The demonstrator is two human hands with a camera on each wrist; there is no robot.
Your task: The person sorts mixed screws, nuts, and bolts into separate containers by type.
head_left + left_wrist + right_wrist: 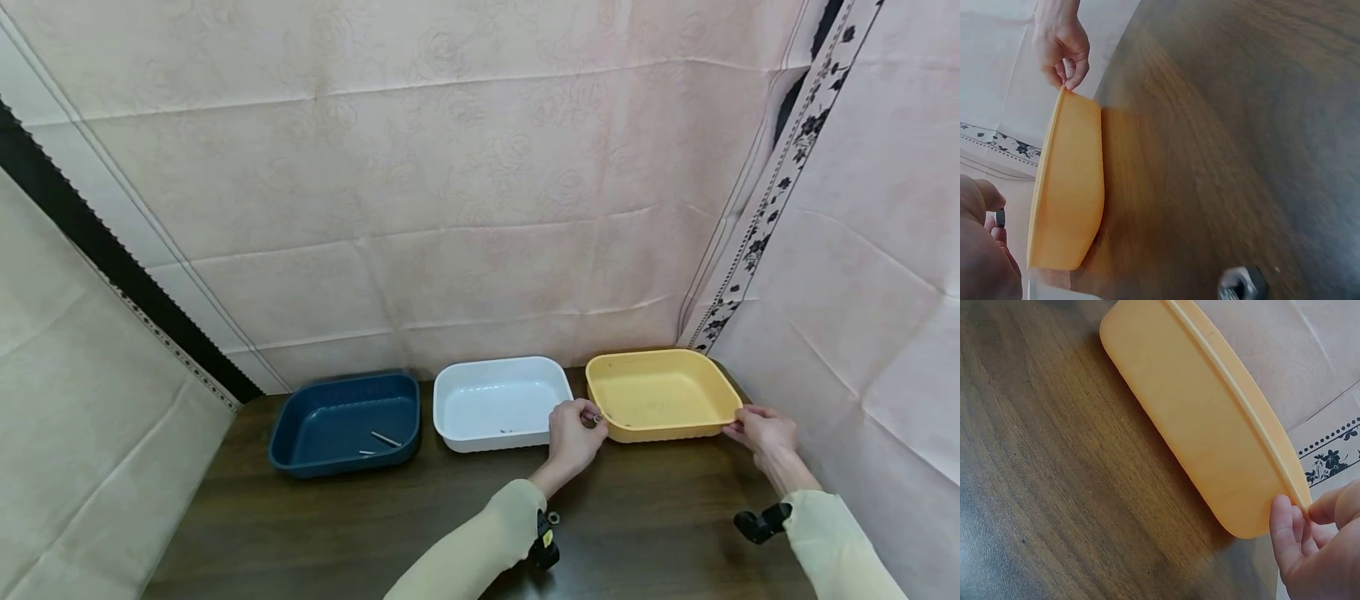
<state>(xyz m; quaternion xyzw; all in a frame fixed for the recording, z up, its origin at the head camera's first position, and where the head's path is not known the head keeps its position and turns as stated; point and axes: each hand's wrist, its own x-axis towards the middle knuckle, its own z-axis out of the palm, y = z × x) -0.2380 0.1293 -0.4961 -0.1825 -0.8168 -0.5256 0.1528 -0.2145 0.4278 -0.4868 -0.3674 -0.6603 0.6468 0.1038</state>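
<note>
In the head view a yellow plastic tray [663, 393] stands at the right on the brown table. My right hand [767, 435] pinches its front right corner by the rim, as the right wrist view shows too. Between the thumb and fingers of my left hand [573, 435] is a small metal nut [1000, 217], held beside the tray's front left corner. Whether that hand touches the tray I cannot tell. A second nut [553, 517] lies on the table near my left wrist, seen close in the left wrist view.
Left of the yellow tray stands a white tray [498, 392] with tiny dark pieces inside. Farther left, a dark blue tray [330, 417] holds metal rods, perhaps bolts [386, 438]. Pale cloth [480, 167] hangs behind the trays and at both sides.
</note>
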